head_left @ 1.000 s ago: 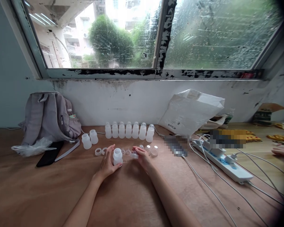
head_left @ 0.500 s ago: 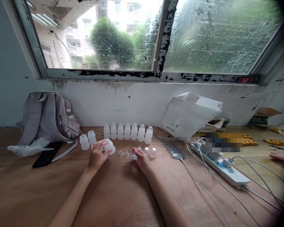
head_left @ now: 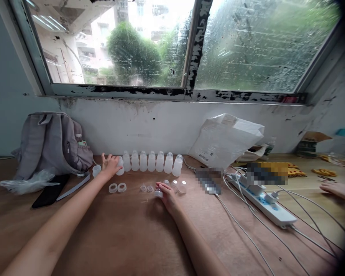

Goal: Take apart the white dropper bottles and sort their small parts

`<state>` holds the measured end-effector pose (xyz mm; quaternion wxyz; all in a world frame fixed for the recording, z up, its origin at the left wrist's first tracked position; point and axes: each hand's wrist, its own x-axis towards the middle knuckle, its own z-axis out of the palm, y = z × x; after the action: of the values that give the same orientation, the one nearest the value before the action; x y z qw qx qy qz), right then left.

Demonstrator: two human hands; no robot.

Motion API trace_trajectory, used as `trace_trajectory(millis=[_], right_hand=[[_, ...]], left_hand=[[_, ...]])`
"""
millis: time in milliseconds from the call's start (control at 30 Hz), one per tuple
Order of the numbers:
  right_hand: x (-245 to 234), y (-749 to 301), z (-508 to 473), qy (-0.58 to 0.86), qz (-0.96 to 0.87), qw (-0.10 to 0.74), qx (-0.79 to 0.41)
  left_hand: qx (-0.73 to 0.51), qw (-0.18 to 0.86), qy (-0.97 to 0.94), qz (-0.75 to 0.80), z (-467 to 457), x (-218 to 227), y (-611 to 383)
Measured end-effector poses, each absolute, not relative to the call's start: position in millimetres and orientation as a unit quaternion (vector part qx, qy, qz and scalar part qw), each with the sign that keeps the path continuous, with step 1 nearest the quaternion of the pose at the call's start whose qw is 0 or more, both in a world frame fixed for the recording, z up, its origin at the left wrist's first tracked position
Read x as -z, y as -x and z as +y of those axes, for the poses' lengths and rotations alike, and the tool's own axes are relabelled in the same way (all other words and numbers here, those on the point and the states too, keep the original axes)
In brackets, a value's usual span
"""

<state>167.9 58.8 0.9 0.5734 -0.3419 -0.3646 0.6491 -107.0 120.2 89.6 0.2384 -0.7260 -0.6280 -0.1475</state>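
Note:
My left hand (head_left: pixel 109 164) reaches to the back of the wooden table (head_left: pixel 138 237) and grips a small white bottle (head_left: pixel 120 167) at the left end of a row of white bottles (head_left: pixel 155 161). Another open bottle (head_left: pixel 96 170) stands just left of that hand. My right hand (head_left: pixel 166 191) rests on the table with its fingers closed on a small clear cap piece (head_left: pixel 158 192). Two white rings (head_left: pixel 117 188), small clear nipples (head_left: pixel 147 188) and round clear lids (head_left: pixel 178 186) lie between and beside the hands.
A grey backpack (head_left: pixel 50 143), a plastic bag (head_left: pixel 25 183) and a black phone (head_left: pixel 47 195) sit at the left. A white mailer bag (head_left: pixel 225 140) leans on the wall. A power strip (head_left: pixel 266 205) with cables lies right. Another person's hand (head_left: pixel 335 189) shows at the right edge.
My left hand carried the white bottle from the table's middle back and left to the end of the bottle row. My right hand stayed near the cap pieces.

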Motion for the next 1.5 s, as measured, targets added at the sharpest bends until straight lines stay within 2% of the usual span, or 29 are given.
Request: trace_trajectory(millis=[667,867,967,1067,1267,1500], right_hand=[[6,-165,58,0.339,-0.378,0.560,-0.654],[5,-162,58,0.353,-0.394,0.557,-0.640],[3,-159,55,0.358,-0.396,0.563,-0.631],[2,-156,51,0.365,-0.394,0.576,-0.616],[-3,-148,40,0.389,-0.417,0.575,-0.588],[-4,-135,36,0.362,-0.516,0.488,-0.603]], left_hand=[[0.151,0.263,0.685,-0.662,128,-64,107],[0.263,0.253,0.675,-0.641,105,-65,89],[0.369,0.213,0.661,-0.617,77,-59,63],[0.435,0.106,0.705,-0.550,44,-43,29],[0.428,-0.083,0.743,-0.508,6,-8,-13],[0.433,-0.144,0.729,-0.510,6,4,3]])
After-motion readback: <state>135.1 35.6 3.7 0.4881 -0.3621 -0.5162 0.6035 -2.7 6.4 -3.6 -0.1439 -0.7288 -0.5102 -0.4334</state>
